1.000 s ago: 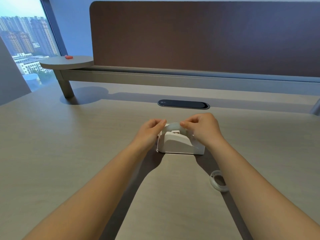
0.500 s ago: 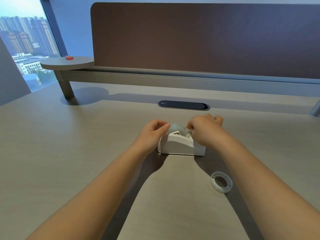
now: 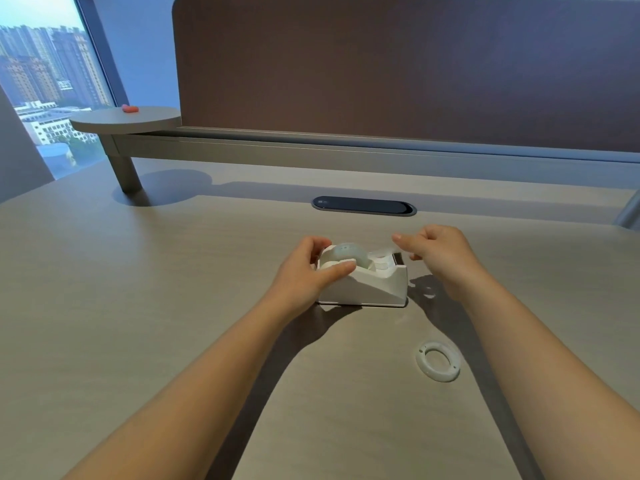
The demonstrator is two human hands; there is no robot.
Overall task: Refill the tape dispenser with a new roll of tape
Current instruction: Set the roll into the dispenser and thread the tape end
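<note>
A white tape dispenser (image 3: 372,289) stands on the desk in the middle of the view. A pale translucent roll of tape (image 3: 350,251) sits in its cradle, and a strip of tape runs to the cutter end on the right. My left hand (image 3: 304,271) grips the dispenser's left end, thumb across its near side. My right hand (image 3: 440,251) hovers just right of the cutter end, fingers loosely curled with the forefinger pointing left; whether it pinches the tape end is unclear. An empty white tape core (image 3: 438,361) lies flat on the desk near my right forearm.
A dark oval cable port (image 3: 363,205) is set into the desk behind the dispenser. A brown partition panel (image 3: 398,64) closes the far side. A round side shelf (image 3: 126,120) at the back left carries a small red object (image 3: 130,108).
My right hand has drawn away to the right from the roll towards the cutter end. My left hand has shifted from the roll's top to the dispenser's left end.
</note>
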